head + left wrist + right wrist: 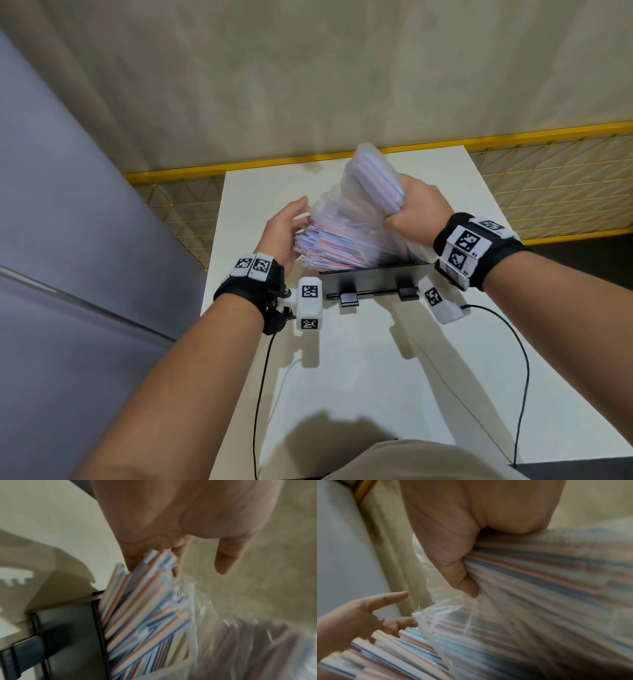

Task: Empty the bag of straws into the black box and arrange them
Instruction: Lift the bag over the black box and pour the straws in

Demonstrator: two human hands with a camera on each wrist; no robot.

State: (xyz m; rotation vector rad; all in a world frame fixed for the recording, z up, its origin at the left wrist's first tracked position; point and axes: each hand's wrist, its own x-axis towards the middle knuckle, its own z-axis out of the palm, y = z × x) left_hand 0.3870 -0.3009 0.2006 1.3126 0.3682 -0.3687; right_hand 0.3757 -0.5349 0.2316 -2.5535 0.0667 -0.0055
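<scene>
Up above the black box [373, 277], the right hand [416, 209] has its fingers curled tight round the raised far end of the clear plastic bag [363, 212], squeezing a bundle of striped straws through the film; in the right wrist view the thumb presses into the plastic and the straw lines run away to the right beneath it. From that grip the bag slopes down and to the left, its open mouth over the box. Loose straws [322, 246], white with red and blue stripes, spill out of the mouth in a slanted stack whose lower ends sit inside the box and whose upper left ends jut past its left side. The left hand [286, 236] sits just left of that stack with its fingers mostly straight and spread, the fingertips [176, 569] touching the straw ends and the edge of the bag; it grips nothing, and the thumb stands apart from the pile. The box rests on the white surface [342, 377] between the two wrists, its near wall facing the person with two small black clips on a rail. Both wrists wear black straps carrying white blocks with printed square markers, and thin black cables trail from them across the near part of the surface. Beyond the far edge lies a yellow mesh barrier [548, 178].
</scene>
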